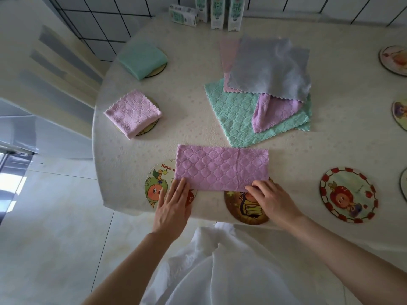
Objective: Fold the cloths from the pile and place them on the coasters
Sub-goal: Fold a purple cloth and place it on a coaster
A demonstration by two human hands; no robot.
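A purple quilted cloth [222, 167], folded into a long rectangle, lies at the table's near edge over parts of two coasters [158, 186] [244, 209]. My left hand [174, 203] rests with straight fingers at the cloth's near left corner. My right hand [269, 199] has its fingertips curled on the near right corner; whether it pinches the cloth I cannot tell. The pile [262, 89] of grey, pink, purple and green cloths sits mid-table. A folded pink cloth [133, 113] and a folded green cloth [142, 59] each lie on a coaster at the left.
A red-rimmed coaster [348, 194] lies at the near right, and more coasters [394, 60] sit along the right edge. Milk cartons [217, 12] stand at the back. The round table [189, 89] drops off to tiled floor on the left.
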